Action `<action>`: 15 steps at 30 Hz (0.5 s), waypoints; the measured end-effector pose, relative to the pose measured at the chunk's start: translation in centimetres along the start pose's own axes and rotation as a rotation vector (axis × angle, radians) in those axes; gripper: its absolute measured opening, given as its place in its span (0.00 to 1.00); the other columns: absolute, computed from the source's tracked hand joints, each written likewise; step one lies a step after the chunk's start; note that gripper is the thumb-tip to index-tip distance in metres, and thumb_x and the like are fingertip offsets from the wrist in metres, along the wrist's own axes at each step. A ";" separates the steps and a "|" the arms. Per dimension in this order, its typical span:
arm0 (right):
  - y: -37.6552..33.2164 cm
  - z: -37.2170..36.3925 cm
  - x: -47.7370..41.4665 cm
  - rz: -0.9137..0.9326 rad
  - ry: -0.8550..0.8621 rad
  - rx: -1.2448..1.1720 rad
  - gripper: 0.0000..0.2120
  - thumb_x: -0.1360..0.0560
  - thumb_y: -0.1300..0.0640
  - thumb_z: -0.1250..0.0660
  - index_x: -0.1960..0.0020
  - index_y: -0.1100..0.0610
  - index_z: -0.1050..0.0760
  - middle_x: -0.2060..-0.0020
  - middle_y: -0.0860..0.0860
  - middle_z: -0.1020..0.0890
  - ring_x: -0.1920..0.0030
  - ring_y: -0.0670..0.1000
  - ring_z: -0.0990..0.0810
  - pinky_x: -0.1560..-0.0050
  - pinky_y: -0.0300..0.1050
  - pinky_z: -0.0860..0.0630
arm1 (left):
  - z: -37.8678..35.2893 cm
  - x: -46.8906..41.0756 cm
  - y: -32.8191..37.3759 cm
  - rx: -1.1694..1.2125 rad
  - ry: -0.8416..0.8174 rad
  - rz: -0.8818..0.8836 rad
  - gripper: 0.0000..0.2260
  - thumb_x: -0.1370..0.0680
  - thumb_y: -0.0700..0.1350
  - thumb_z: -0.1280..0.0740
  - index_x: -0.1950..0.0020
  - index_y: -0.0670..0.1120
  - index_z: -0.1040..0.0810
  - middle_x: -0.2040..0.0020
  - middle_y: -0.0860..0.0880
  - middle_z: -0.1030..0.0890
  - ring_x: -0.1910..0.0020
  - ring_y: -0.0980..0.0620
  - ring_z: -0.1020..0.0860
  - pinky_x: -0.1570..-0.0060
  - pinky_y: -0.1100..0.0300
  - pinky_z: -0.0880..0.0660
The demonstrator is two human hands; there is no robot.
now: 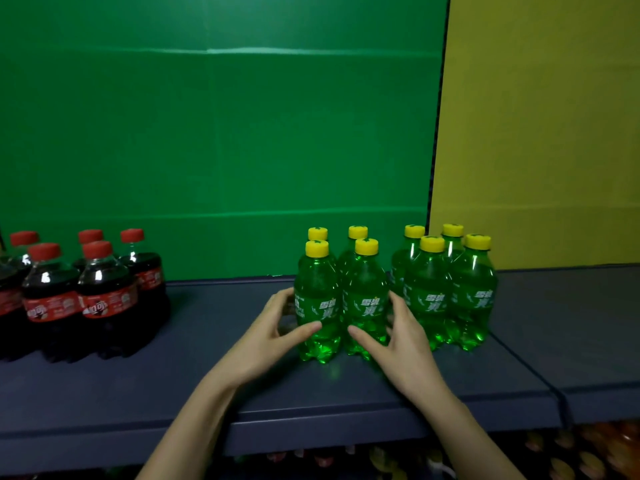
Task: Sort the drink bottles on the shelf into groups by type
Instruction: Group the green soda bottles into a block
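front-left green bottle (317, 306) clasped by left hand (273, 332), fingers (285, 298) curled round it | front-right green bottle (365, 303) clasped likewise by right hand (401, 341) | both stood on shelf (207, 344) at frame centre | cola bottles (107, 296) grouped at left

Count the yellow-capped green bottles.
8 green bottles: four clustered between the left hand and right hand, four just right of those, before the yellow panel. None looks hidden.
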State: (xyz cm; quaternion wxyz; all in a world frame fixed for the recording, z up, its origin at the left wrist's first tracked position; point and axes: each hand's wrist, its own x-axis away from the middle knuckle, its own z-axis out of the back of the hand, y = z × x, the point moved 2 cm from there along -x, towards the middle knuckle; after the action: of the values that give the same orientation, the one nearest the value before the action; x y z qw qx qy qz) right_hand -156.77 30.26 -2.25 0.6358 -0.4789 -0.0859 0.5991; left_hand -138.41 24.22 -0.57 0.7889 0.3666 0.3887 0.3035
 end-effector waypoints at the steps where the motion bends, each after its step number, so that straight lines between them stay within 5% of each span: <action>1: 0.2 -0.1 0.3 0.000 0.009 0.005 0.40 0.30 0.45 0.31 0.26 0.55 0.48 0.29 0.55 0.36 0.31 0.54 0.33 0.32 0.52 0.33 | -0.3 0.1 0.0 -0.029 0.050 -0.017 0.29 0.32 0.52 0.30 0.34 0.52 0.35 0.37 0.55 0.28 0.39 0.63 0.28 0.41 0.69 0.30; 8: 0.6 -0.2 0.5 0.014 0.048 0.092 0.37 0.27 0.45 0.34 0.26 0.56 0.48 0.30 0.56 0.32 0.32 0.55 0.31 0.33 0.50 0.32 | -1.1 -0.7 0.1 -0.106 0.203 -0.083 0.25 0.34 0.46 0.25 0.40 0.50 0.30 0.45 0.53 0.21 0.48 0.62 0.22 0.49 0.71 0.26; 15: 0.7 0.4 0.7 0.017 0.071 0.181 0.37 0.26 0.45 0.35 0.25 0.56 0.49 0.44 0.58 0.21 0.42 0.55 0.23 0.40 0.48 0.27 | -1.4 -0.6 0.2 -0.140 0.227 -0.069 0.26 0.34 0.47 0.25 0.39 0.53 0.29 0.44 0.56 0.22 0.47 0.62 0.23 0.50 0.76 0.29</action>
State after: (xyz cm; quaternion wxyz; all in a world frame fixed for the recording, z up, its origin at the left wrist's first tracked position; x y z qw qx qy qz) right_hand -157.28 30.91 -2.85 0.6740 -0.4412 -0.0044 0.5925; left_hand -139.93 24.31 -0.78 0.7735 0.2605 0.4656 0.3420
